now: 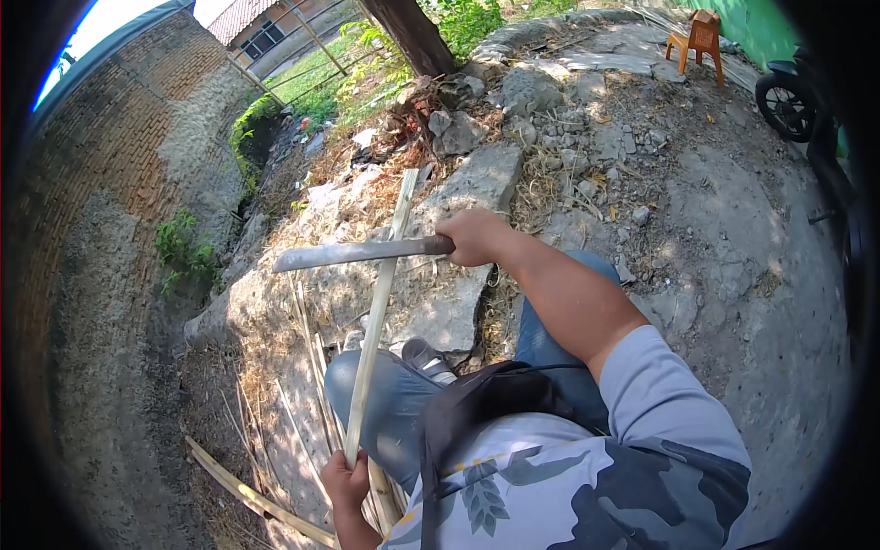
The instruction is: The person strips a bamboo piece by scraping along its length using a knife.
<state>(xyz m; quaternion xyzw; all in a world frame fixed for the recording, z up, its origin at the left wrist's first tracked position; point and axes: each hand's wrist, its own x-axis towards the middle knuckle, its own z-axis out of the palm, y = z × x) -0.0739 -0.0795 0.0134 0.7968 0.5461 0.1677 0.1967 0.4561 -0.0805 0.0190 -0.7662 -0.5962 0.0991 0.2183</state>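
Note:
A machete [353,252] with a long grey blade points left, and my right hand [472,236] is closed round its dark handle. The blade lies across the upper part of a pale bamboo strip [374,335]. Lower down, my left hand [345,478] grips the strip near its bottom end, beside my bent knee. The strip slants up and slightly right, its far end above the blade. Several other thin strips [302,431] lie on the ground to the left of my leg, partly hidden by my left hand and arm.
A brick wall [137,183] runs along the left. A tree trunk [411,37] stands ahead, with rocks [456,128] at its base. A flat concrete slab [481,183] lies before me. At the back right are an orange stool [701,41] and a motorcycle wheel [786,105].

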